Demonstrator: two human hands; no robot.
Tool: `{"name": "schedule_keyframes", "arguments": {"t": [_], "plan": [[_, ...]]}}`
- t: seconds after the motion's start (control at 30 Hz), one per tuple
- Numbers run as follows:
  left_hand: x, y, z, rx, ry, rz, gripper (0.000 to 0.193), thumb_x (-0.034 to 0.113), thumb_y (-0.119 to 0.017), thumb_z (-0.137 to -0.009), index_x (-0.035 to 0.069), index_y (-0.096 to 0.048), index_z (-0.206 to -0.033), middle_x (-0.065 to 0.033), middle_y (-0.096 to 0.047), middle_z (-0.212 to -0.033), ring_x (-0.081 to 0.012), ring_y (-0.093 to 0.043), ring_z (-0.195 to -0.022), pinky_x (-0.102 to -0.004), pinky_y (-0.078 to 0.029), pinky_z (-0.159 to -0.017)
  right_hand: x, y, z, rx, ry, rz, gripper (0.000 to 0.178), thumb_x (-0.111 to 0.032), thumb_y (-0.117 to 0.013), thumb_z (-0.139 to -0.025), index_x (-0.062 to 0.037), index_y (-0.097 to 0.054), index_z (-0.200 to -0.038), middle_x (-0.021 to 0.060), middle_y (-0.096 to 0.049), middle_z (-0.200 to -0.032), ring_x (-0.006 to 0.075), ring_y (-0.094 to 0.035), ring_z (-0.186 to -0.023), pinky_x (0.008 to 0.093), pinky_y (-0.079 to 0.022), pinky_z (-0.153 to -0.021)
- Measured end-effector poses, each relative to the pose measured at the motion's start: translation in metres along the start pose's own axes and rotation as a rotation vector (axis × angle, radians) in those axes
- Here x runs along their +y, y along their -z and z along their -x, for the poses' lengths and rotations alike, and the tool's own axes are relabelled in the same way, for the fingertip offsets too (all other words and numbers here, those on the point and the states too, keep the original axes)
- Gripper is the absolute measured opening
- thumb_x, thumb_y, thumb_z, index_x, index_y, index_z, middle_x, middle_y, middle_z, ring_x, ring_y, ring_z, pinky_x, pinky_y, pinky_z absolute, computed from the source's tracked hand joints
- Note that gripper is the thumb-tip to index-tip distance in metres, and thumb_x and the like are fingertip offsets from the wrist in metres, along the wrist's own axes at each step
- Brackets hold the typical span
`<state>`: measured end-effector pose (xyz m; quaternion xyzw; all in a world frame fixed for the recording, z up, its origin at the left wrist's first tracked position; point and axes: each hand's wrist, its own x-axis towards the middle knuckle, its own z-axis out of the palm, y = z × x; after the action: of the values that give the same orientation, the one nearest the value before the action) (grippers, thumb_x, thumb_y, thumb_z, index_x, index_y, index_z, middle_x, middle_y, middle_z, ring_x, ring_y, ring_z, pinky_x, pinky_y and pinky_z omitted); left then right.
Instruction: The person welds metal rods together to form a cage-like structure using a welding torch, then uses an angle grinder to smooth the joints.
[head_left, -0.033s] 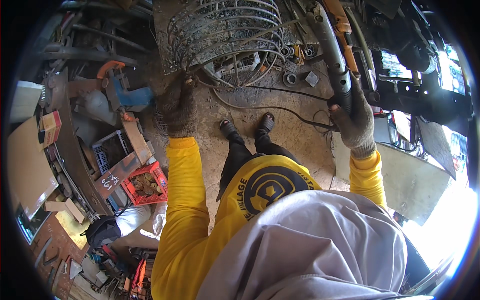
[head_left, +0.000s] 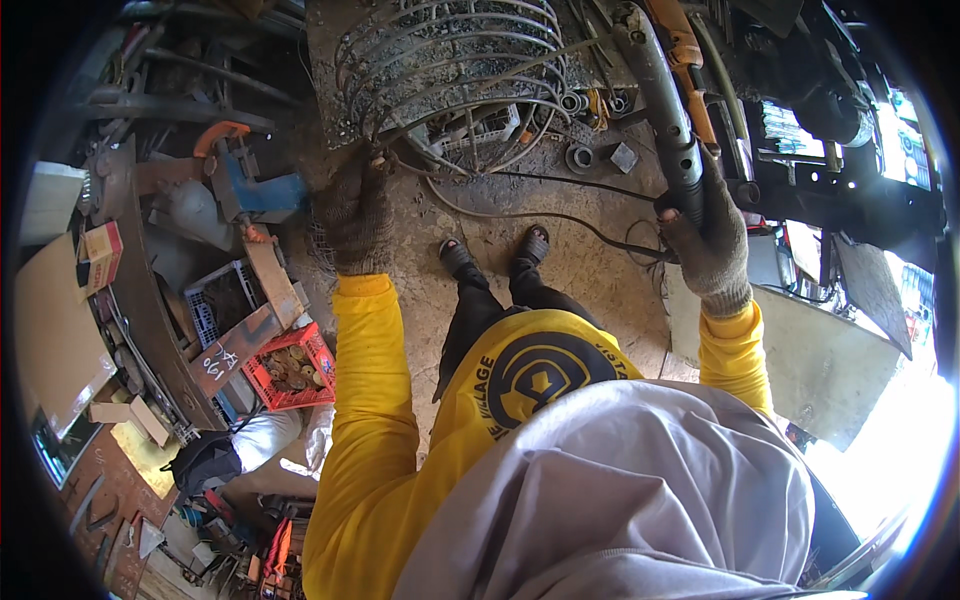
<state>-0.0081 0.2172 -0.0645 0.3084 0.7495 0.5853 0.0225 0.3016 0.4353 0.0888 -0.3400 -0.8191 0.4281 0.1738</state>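
My left hand (head_left: 355,220), in a dark knitted work glove, is closed at the near left edge of a coil of metal rod (head_left: 450,62). Its fingers are partly in shadow, round the rod's end. The coil has several wide loops and lies on a dirty, debris-covered surface in front of me. On the right, my gloved right hand (head_left: 712,245) is wrapped round the near end of a thick grey metal pipe (head_left: 655,110) with holes along it. The pipe slants away from me, alongside an orange tool-like bar (head_left: 685,60).
A blue clamp-like tool (head_left: 262,192) and a red crate (head_left: 290,368) of round metal parts are on the left. Black cables (head_left: 560,214) cross the floor beyond my feet. Loose metal pieces (head_left: 622,157) lie near the coil. A pale metal panel (head_left: 820,360) stands at right.
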Motion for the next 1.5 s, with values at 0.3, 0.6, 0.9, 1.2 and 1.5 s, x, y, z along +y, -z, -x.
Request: {"name": "schedule_keyframes", "arguments": {"t": [0.3, 0.6, 0.9, 1.2, 1.5], "plan": [[-0.007, 0.002, -0.001, -0.022, -0.005, 0.035, 0.029, 0.011, -0.071, -0.093, -0.003, -0.068, -0.119, -0.0111, -0.073, -0.103, -0.0165, -0.068, -0.09, -0.0303, -0.055, -0.084, 0.003, 0.001, -0.002, 0.0, -0.015, 0.0, 0.067, -0.018, -0.065, -0.088, -0.0002, -0.04, -0.148, 0.0148, -0.069, -0.108, 0.0177, -0.067, -0.09, 0.0315, -0.052, -0.084], [0.001, 0.001, 0.0, -0.022, 0.045, 0.004, 0.03, 0.013, -0.068, -0.095, -0.003, -0.068, -0.12, -0.0093, -0.073, -0.103, -0.0142, -0.067, -0.09, -0.0288, -0.054, -0.085, 0.002, 0.002, -0.003, -0.004, 0.006, 0.05, 0.069, -0.022, -0.067, -0.088, -0.0011, -0.04, -0.148, 0.0168, -0.069, -0.109, 0.0203, -0.068, -0.093, 0.0322, -0.052, -0.084], [-0.011, 0.003, 0.002, -0.036, 0.039, 0.017, 0.032, 0.015, -0.067, -0.096, -0.001, -0.067, -0.123, -0.0089, -0.072, -0.108, -0.0139, -0.067, -0.092, -0.028, -0.053, -0.087, -0.002, 0.003, -0.004, -0.02, 0.017, 0.089, 0.068, -0.018, -0.067, -0.088, -0.0017, -0.04, -0.148, 0.0176, -0.069, -0.109, 0.0229, -0.069, -0.094, 0.0331, -0.053, -0.085], [-0.001, 0.001, 0.0, -0.016, 0.084, 0.003, 0.035, 0.016, -0.071, -0.093, -0.002, -0.067, -0.123, -0.0093, -0.072, -0.111, -0.0139, -0.067, -0.095, -0.0274, -0.053, -0.088, 0.004, 0.0, -0.002, 0.027, 0.135, 0.197, 0.07, -0.014, -0.069, -0.086, -0.0015, -0.039, -0.148, 0.0211, -0.069, -0.107, 0.0313, -0.072, -0.096, 0.0357, -0.054, -0.084], [0.001, -0.002, 0.001, 0.004, 0.083, 0.066, 0.034, 0.007, -0.07, -0.092, -0.004, -0.065, -0.124, -0.0114, -0.071, -0.112, -0.0142, -0.067, -0.097, -0.0266, -0.053, -0.089, 0.009, 0.0, 0.0, 0.048, 0.184, 0.276, 0.069, -0.015, -0.071, -0.086, -0.0007, -0.041, -0.147, 0.0181, -0.071, -0.096, 0.0309, -0.073, -0.087, 0.0368, -0.055, -0.076]]}}
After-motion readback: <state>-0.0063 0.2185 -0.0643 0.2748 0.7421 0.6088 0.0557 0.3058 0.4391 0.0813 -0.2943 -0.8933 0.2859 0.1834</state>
